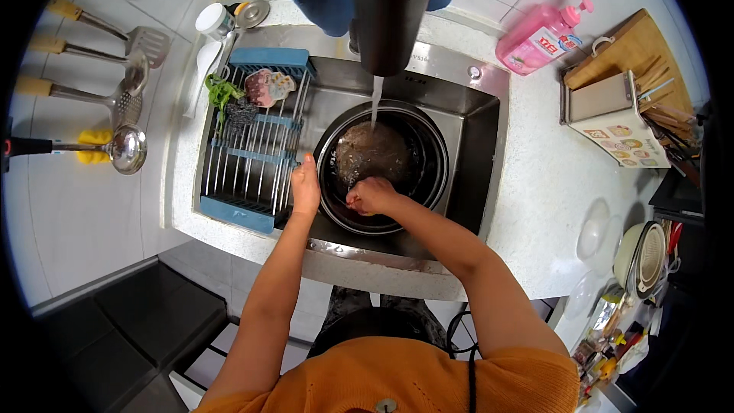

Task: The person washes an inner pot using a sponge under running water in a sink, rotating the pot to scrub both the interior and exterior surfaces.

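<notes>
A round dark pot with a shiny metal rim sits in the steel sink. From the dark faucet a stream of water runs into it, and the water inside looks brownish and stirred. My left hand is closed at the pot's left rim, thumb upward, its other fingers mostly hidden. Over the near part of the pot, my right hand has its fingers curled together. A small yellowish bit shows below that hand, but what it grips cannot be made out.
A blue-ended drying rack spans the sink's left side, holding green leaves, a dark mesh scrubber and a patterned sponge. On the right counter stand a pink pump bottle and a chopstick holder. Utensils, including a ladle, hang left.
</notes>
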`<state>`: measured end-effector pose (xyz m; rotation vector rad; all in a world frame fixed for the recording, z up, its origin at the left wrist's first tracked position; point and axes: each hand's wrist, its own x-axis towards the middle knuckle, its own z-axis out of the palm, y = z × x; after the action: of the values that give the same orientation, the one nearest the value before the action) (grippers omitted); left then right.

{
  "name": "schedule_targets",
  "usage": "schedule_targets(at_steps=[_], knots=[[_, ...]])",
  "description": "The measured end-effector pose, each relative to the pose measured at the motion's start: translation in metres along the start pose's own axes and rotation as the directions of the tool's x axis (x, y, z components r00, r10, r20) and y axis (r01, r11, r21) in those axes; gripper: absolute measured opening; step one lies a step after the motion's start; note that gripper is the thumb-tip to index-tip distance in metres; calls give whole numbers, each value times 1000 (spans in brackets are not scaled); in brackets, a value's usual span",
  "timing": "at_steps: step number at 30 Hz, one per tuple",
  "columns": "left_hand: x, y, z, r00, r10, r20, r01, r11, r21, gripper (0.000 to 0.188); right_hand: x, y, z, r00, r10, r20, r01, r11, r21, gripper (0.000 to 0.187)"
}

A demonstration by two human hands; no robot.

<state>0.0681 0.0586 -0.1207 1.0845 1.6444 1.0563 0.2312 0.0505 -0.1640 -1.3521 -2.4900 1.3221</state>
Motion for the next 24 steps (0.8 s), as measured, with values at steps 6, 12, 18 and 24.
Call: schedule_targets(at_steps=[6,12,18,24], knots=[[1,3,6,998,59,14,-59,998,10,49,33,-9,13,919,233,-318,-21,835,550,12],[1,-6,2,1000,0,22,0,1000,1,47,2,2,12,995,53,-81,-46,995,91,9],[1,-2,6,1000,17,8,-17,1000,-16,48,33,-15,4,912,250,-326,-37,841,539,10],[2,-9,3,1000,14,-2,-14,1000,-27,51,-16,39,17,989,-103,-106,64,947,-316,14]])
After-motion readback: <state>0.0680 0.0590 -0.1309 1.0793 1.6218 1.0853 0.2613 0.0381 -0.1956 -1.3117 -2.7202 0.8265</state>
